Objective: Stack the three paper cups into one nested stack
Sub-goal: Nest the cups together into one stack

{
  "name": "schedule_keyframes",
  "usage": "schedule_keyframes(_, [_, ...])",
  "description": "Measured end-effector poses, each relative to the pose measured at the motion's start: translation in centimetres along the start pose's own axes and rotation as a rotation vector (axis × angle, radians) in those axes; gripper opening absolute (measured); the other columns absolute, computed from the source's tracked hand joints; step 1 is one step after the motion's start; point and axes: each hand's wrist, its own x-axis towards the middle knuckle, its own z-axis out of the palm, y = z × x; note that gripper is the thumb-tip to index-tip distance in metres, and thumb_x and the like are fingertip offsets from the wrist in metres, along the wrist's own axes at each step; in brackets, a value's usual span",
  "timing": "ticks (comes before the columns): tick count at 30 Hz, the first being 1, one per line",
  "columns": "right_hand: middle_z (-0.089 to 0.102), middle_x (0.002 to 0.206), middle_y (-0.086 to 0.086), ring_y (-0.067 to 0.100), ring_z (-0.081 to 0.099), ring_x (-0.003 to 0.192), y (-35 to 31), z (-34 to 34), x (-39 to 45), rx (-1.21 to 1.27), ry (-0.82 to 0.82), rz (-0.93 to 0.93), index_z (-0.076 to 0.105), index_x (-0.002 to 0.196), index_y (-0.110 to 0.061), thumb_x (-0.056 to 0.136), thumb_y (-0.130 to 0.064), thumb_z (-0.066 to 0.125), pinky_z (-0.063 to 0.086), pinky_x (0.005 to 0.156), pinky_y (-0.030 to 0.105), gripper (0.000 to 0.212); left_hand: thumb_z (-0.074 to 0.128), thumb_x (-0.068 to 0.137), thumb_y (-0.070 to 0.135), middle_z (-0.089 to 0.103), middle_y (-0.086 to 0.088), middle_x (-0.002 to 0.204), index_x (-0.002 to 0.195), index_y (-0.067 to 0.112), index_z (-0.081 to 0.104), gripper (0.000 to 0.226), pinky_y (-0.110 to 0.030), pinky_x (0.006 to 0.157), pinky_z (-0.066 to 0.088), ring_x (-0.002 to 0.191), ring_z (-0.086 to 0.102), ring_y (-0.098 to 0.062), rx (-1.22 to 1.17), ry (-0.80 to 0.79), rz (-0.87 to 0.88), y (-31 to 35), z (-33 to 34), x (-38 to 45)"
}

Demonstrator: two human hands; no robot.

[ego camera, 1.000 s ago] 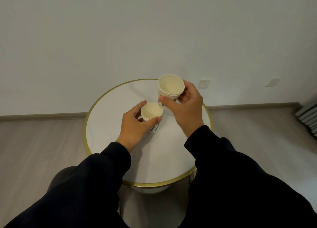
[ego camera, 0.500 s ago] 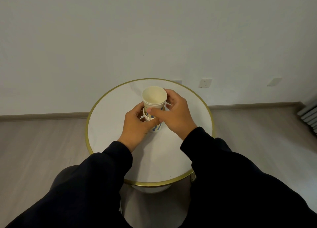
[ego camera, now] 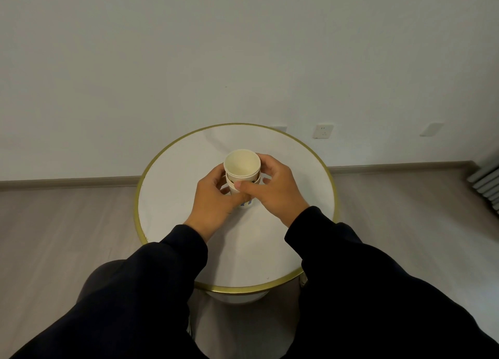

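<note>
A nested stack of cream paper cups (ego camera: 242,167) with blue markings stands upright near the middle of the round white table (ego camera: 172,196). Several rims show one above another at its top. My left hand (ego camera: 216,199) wraps the lower cup from the left. My right hand (ego camera: 275,188) holds the upper part from the right, thumb across the front. The fingers hide most of the cups' sides, and the stack's base rests on the tabletop.
The table has a gold rim (ego camera: 248,287) and a white pedestal. Behind it is a white wall with a socket (ego camera: 323,131) and a skirting board. A radiator (ego camera: 487,183) sits at the right edge. Grey wood floor surrounds the table.
My right hand carried the upper cups left from the table's far side and lowered them into the cup my left hand holds. They now sit deeper than half a second ago.
</note>
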Motion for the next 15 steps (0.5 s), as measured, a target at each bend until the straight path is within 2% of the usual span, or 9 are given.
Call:
schedule_keyframes(2, [0.073,0.129,-0.005,0.017,0.063,0.128,0.2,0.0,0.0,-0.005,-0.001,0.016,0.067,0.131,-0.024,0.076,-0.02,0.093,0.049,0.099,0.033,0.061,0.094,0.073,0.006,0.074,0.001,0.135,0.142,0.021,0.063,0.077,-0.051,0.106,0.057,0.125,0.068,-0.019,0.001,-0.017,-0.004,-0.1,-0.1,-0.2])
schedule_keyframes(4, [0.073,0.13,-0.005,0.018,0.064,0.127,0.3,0.0,-0.1,-0.015,-0.002,0.029,0.067,0.133,-0.023,0.077,-0.019,0.093,0.051,0.103,0.039,0.062,0.095,0.07,0.011,0.072,0.0,0.138,0.143,0.021,0.062,0.081,-0.05,0.108,0.056,0.129,0.066,-0.02,-0.015,-0.031,-0.002,-0.2,-0.4,-0.4])
schedule_keyframes(7, [0.072,0.131,-0.004,0.017,0.064,0.126,0.4,-0.2,-0.2,-0.031,-0.008,0.033,0.066,0.136,-0.021,0.078,-0.02,0.094,0.051,0.107,0.045,0.065,0.088,0.073,0.013,0.067,0.002,0.144,0.149,0.019,0.055,0.083,-0.042,0.108,0.055,0.135,0.062,-0.017,-0.021,-0.03,-0.001,-0.3,-0.9,-0.4])
schedule_keyframes(11, [0.068,0.137,-0.001,0.018,0.062,0.128,0.6,-0.7,-0.2,-0.001,-0.018,0.068,0.059,0.144,-0.018,0.079,-0.019,0.094,0.052,0.109,0.045,0.074,0.062,0.095,-0.007,0.067,0.009,0.137,0.151,0.014,0.052,0.06,-0.024,0.1,0.057,0.129,0.062,-0.003,-0.107,0.039,-0.035,-0.2,-1.5,-0.1])
schedule_keyframes(13, [0.066,0.142,0.002,0.02,0.062,0.131,0.6,-1.0,-0.2,0.046,-0.014,0.074,0.057,0.147,-0.019,0.082,-0.016,0.091,0.052,0.109,0.043,0.073,0.055,0.103,-0.002,0.069,0.008,0.134,0.146,0.016,0.057,0.047,-0.021,0.096,0.056,0.122,0.068,-0.002,-0.142,0.065,-0.039,0.1,-1.5,0.1])
schedule_keyframes(15, [0.066,0.145,0.004,0.019,0.062,0.132,0.6,-1.3,-0.1,0.116,0.0,0.087,0.057,0.148,-0.021,0.092,-0.017,0.081,0.052,0.111,0.041,0.061,0.052,0.109,0.011,0.071,0.008,0.134,0.141,0.021,0.061,0.035,-0.025,0.098,0.055,0.122,0.069,-0.007,-0.158,0.081,-0.033,0.3,-1.4,0.2])
